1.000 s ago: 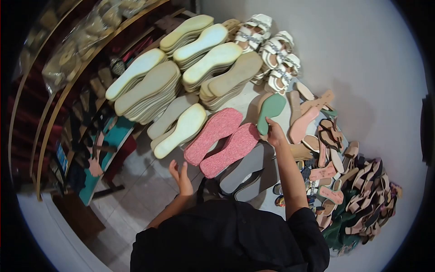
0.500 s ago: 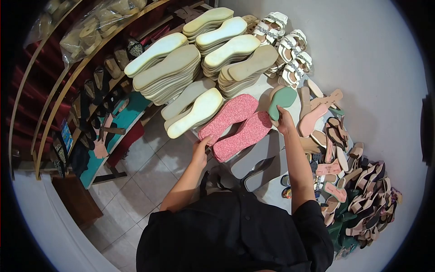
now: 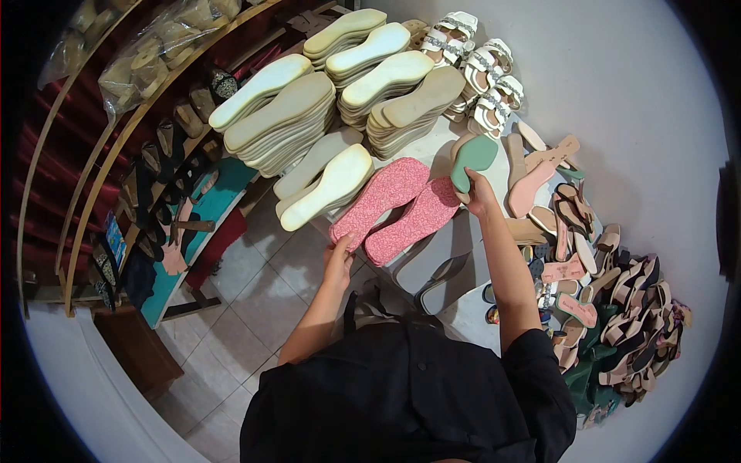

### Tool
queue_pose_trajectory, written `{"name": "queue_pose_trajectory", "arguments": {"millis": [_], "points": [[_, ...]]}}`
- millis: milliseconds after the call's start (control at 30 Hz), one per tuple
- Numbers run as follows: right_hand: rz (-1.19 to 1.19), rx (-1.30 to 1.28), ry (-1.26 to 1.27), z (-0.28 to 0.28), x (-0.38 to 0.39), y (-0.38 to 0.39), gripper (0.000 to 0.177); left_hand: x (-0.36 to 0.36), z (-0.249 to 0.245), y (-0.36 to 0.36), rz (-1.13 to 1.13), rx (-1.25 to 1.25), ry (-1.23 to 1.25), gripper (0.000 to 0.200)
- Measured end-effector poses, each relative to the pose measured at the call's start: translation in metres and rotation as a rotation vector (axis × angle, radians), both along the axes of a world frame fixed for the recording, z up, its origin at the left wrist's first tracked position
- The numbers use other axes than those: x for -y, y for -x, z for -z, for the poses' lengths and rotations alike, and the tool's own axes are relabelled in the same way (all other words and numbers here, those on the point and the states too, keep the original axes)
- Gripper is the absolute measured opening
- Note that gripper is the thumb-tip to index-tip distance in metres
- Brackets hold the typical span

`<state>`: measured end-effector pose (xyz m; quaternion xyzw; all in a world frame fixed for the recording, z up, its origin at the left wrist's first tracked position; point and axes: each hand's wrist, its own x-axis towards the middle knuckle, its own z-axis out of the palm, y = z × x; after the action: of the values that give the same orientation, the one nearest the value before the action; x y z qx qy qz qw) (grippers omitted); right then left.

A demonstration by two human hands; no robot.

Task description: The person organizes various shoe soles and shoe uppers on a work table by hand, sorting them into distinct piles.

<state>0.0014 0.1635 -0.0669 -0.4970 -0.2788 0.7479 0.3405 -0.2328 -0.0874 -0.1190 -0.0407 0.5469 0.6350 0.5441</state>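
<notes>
Two pink speckled soles lie side by side at the table's near edge, the left pink sole (image 3: 386, 197) and the right pink sole (image 3: 413, 228). My left hand (image 3: 337, 258) has its fingers closed on the heel end of the left one. Beyond them, my right hand (image 3: 480, 193) grips the narrow end of a green sole (image 3: 477, 154), with a beige sole partly hidden beneath it. Grey soles (image 3: 440, 270) lie nearer to me, between the pink pair and my right forearm.
Stacks of cream soles (image 3: 282, 116) stand at the back left, with white sandals (image 3: 494, 104) behind. Finished shoes (image 3: 633, 332) crowd the right side. A hammer (image 3: 193, 225) rests on a teal shelf (image 3: 174, 297) at the left.
The camera view has shifted slightly. The green sole in my right hand is turned a little, and my left hand stays at the left pink sole's heel end.
</notes>
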Motion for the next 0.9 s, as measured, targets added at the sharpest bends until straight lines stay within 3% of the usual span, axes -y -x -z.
{"name": "queue_pose_trajectory", "arguments": {"millis": [167,267,367,467,567,667,867,900], "points": [[0.037,-0.003,0.006,-0.004,0.003,0.002,0.027,0.005,0.012,0.005,0.094,-0.066,0.017,0.06],[0.019,0.01,-0.005,-0.001,0.002,0.0,0.027,0.021,0.021,0.001,0.048,0.179,-0.111,0.063],[0.018,0.026,-0.033,0.01,-0.003,-0.001,0.027,0.033,-0.003,-0.036,0.124,0.254,-0.045,0.064],[0.009,0.034,-0.045,0.016,-0.005,-0.001,0.027,0.019,-0.017,-0.055,0.182,0.135,-0.106,0.08],[0.004,0.028,-0.043,0.013,-0.004,0.0,0.028,0.009,0.006,-0.052,0.276,0.032,0.047,0.067],[0.0,0.029,-0.028,0.011,-0.008,-0.001,0.028,0.014,-0.01,-0.057,0.216,-0.067,0.076,0.052],[-0.098,-0.079,0.104,0.021,-0.032,0.006,0.032,0.032,0.007,-0.066,0.167,-0.108,0.045,0.038],[-0.089,0.007,0.103,0.022,-0.034,0.01,0.035,0.036,0.012,-0.065,0.162,-0.096,0.037,0.037]]}}
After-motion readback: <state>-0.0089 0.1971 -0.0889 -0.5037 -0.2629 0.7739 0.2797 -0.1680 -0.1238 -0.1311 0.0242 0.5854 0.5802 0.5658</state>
